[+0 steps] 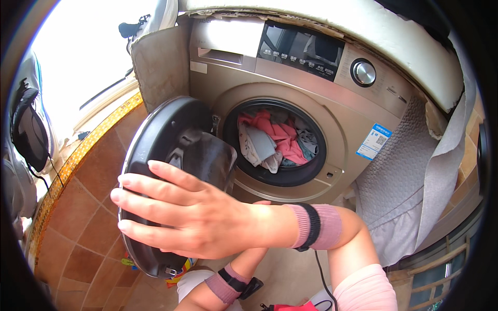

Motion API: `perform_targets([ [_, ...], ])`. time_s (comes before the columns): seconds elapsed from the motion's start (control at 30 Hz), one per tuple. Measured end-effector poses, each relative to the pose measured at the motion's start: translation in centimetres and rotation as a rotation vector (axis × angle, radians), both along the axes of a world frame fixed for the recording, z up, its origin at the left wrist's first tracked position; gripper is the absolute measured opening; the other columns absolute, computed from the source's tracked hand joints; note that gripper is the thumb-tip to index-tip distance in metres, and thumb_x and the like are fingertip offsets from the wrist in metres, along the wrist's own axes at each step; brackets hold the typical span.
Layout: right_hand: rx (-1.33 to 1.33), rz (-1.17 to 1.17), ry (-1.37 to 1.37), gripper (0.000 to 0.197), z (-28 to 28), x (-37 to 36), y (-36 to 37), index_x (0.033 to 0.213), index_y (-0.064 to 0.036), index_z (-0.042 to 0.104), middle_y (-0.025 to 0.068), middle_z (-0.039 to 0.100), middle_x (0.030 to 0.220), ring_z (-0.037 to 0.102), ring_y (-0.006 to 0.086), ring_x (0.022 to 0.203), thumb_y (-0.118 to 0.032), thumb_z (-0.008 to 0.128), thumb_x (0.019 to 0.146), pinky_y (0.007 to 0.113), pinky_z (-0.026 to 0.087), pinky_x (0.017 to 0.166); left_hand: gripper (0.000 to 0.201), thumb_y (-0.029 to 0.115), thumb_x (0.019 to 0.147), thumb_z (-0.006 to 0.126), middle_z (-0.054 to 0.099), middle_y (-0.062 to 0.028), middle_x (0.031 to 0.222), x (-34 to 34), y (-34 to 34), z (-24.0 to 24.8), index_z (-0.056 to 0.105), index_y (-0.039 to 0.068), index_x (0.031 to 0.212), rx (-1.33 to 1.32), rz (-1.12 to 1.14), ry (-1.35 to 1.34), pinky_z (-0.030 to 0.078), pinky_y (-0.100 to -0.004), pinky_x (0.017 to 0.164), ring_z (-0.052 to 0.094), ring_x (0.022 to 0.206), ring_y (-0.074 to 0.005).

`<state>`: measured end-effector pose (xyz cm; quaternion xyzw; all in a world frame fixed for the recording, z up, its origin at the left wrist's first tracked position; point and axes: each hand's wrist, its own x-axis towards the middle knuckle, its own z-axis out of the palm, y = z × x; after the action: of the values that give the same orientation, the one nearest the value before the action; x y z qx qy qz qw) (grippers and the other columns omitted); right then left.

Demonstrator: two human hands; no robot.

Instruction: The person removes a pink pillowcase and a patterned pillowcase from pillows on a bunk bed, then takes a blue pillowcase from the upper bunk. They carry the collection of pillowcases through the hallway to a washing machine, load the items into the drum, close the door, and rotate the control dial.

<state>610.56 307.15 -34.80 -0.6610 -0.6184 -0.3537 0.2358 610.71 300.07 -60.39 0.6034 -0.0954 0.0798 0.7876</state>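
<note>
The round black door (155, 135) of a front-loading washing machine (270, 83) hangs swung out to the left. Across its outer edge lies my right hand (176, 207), fingers stretched and spread, palm against the door. Inside the drum opening, pink, white and bluish-grey laundry (280, 137) is heaped. My left forearm (244, 267) comes up from below and passes behind the right one. Most of my left hand is hidden there; only what looks like a fingertip (263, 202) shows above the right wrist. Each wrist wears a mauve band with a black strap.
A control panel with a silver dial (363, 72) runs along the machine's top. Grey quilted cloth (394, 171) drapes down its right side. Brown tiles (88, 238) and a bright window ledge are at left. A black cable (321, 269) hangs below my right forearm.
</note>
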Motion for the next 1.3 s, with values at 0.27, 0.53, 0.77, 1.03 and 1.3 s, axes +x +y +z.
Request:
perform_targets([
  [0.27, -0.045, -0.127, -0.040, 0.061, -1.1, 1.9, 2.3, 0.122, -0.0152, 0.056, 0.0063, 0.049, 0.125, 0.031, 0.0293, 0.133, -0.037, 0.075, 0.068, 0.066, 0.008, 0.108, 0.032, 0.007, 0.082, 0.063, 0.063, -0.0146, 0.113, -5.7, 4.3, 5.1, 0.061, 0.000, 0.113, 0.158, -0.048, -0.103, 0.040, -0.0347, 0.097, 0.057, 0.112, -0.0259],
  [0.53, -0.068, -0.070, 0.030, 0.056, -2.0, 0.9, -4.1, 0.120, -0.0174, 0.057, 0.0048, 0.046, 0.126, 0.026, 0.0288, 0.135, -0.039, 0.073, 0.070, 0.065, 0.002, 0.110, 0.028, 0.013, 0.084, 0.064, 0.062, -0.0111, 0.103, -11.1, 10.2, 19.6, 0.060, 0.001, 0.109, 0.414, -0.759, -0.293, 0.044, -0.0363, 0.090, 0.058, 0.101, -0.0283],
  [0.77, -0.097, -0.016, 0.161, 0.078, -1.5, -0.8, -8.4, 0.139, -0.0144, 0.040, 0.0134, 0.023, 0.152, 0.022, 0.0321, 0.141, -0.038, 0.071, 0.072, 0.051, 0.026, 0.109, 0.039, 0.010, 0.080, 0.065, 0.052, -0.0164, 0.123, -12.0, 15.4, 21.8, 0.057, 0.001, 0.116, 0.531, 0.133, -0.928, 0.043, -0.0378, 0.093, 0.054, 0.111, -0.0296],
  [1.03, 0.549, -0.546, 0.615, 0.035, -11.6, 14.6, -20.6, 0.121, -0.0051, 0.055, 0.0161, 0.057, 0.110, 0.058, 0.0267, 0.102, -0.005, 0.055, 0.086, 0.034, 0.047, 0.088, 0.070, 0.008, 0.079, 0.064, 0.022, -0.0195, 0.149, -7.4, 13.5, 19.5, 0.031, 0.000, 0.140, 0.083, -0.028, -0.423, 0.035, -0.0404, 0.105, 0.035, 0.133, -0.0320],
  [1.3, -0.097, -0.701, 0.951, 0.056, -24.7, 21.9, -20.3, 0.141, -0.0109, 0.035, 0.0241, 0.040, 0.139, 0.035, 0.0375, 0.132, -0.009, 0.052, 0.088, 0.039, 0.030, 0.108, 0.072, 0.026, 0.082, 0.064, 0.026, -0.0218, 0.145, -6.0, 14.5, 17.1, 0.030, 0.000, 0.140, 0.191, 0.049, -0.516, 0.031, -0.0411, 0.106, 0.035, 0.131, -0.0320],
])
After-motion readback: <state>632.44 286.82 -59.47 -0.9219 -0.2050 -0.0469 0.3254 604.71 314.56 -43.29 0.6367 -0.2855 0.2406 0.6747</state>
